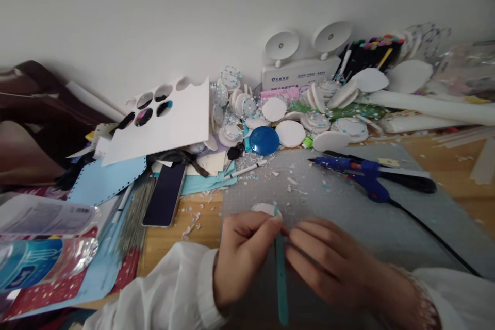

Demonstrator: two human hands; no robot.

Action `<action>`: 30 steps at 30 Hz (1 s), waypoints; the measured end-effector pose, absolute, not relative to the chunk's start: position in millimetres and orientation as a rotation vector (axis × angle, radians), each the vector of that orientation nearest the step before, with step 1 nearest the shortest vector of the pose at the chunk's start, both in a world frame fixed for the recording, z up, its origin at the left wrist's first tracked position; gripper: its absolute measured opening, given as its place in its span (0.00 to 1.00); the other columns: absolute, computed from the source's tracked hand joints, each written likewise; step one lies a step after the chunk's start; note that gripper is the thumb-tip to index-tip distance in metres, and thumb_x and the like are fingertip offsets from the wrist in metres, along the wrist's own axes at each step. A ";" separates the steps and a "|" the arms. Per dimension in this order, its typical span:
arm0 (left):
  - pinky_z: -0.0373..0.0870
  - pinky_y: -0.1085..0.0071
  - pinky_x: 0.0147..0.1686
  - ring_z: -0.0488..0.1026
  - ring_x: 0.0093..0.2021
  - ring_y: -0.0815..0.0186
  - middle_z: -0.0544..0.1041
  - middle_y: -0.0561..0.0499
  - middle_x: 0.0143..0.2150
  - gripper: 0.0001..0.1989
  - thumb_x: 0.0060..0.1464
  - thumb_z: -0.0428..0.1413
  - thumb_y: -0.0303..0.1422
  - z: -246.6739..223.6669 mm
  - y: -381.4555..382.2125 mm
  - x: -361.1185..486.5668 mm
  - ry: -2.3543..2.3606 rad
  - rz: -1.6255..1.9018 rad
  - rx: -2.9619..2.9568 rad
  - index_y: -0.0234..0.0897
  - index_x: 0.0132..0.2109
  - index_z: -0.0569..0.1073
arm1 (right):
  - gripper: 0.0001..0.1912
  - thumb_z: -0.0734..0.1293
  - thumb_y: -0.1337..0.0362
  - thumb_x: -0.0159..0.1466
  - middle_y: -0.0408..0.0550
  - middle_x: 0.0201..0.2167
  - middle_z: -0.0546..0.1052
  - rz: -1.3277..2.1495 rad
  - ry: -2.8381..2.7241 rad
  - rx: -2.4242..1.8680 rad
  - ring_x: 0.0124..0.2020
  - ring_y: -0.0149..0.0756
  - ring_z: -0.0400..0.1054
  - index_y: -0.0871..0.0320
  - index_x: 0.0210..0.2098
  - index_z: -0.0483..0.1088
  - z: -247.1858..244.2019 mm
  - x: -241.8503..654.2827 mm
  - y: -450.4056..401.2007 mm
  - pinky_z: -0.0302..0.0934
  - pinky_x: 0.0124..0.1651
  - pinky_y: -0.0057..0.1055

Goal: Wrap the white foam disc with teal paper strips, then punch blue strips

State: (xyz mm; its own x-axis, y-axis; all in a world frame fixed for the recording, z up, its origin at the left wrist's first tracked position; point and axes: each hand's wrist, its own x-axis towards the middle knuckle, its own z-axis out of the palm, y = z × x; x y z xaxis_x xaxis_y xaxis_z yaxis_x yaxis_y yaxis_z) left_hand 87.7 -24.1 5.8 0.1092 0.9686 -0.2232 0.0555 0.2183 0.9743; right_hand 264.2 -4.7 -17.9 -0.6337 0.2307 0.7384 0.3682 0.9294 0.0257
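Note:
My left hand is closed, thumb and forefinger pinching the upper end of a teal strip that hangs down toward me. Just beyond its fingers a white disc partly shows; whether that hand also grips the disc is hidden. Beside the strip is my right hand, slightly blurred, its fingers bent and held together with the tips near the strip's upper part. What those fingertips hold, if anything, cannot be made out. Both hands are over the grey cutting mat.
A blue glue gun with a black cord lies right on the mat. White foam discs, a blue round lid and a twin-headed lamp stand behind. Left are a phone, a white perforated board and a bottle.

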 end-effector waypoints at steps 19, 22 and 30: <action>0.63 0.50 0.55 0.65 0.57 0.46 0.67 0.35 0.59 0.43 0.40 0.67 0.45 -25.0 -1.7 46.6 1.159 0.700 2.268 0.34 0.61 0.62 | 0.05 0.67 0.70 0.61 0.44 0.28 0.78 0.289 -1.688 -1.057 0.29 0.37 0.76 0.53 0.33 0.70 -32.0 281.7 29.5 0.73 0.30 0.34; 0.64 0.50 0.55 0.66 0.57 0.48 0.69 0.37 0.58 0.40 0.44 0.66 0.41 -43.3 2.1 41.3 1.111 0.585 2.274 0.37 0.61 0.59 | 0.05 0.67 0.69 0.61 0.41 0.23 0.75 0.417 -1.551 -1.144 0.22 0.34 0.73 0.52 0.32 0.68 -38.5 278.3 27.4 0.69 0.21 0.30; 0.69 0.57 0.52 0.71 0.54 0.53 0.72 0.40 0.55 0.35 0.47 0.67 0.37 -53.3 -4.2 36.1 1.006 0.950 2.087 0.42 0.58 0.60 | 0.07 0.66 0.70 0.61 0.38 0.21 0.75 0.576 -1.603 -1.178 0.23 0.37 0.74 0.50 0.33 0.66 -36.8 274.7 11.8 0.71 0.26 0.35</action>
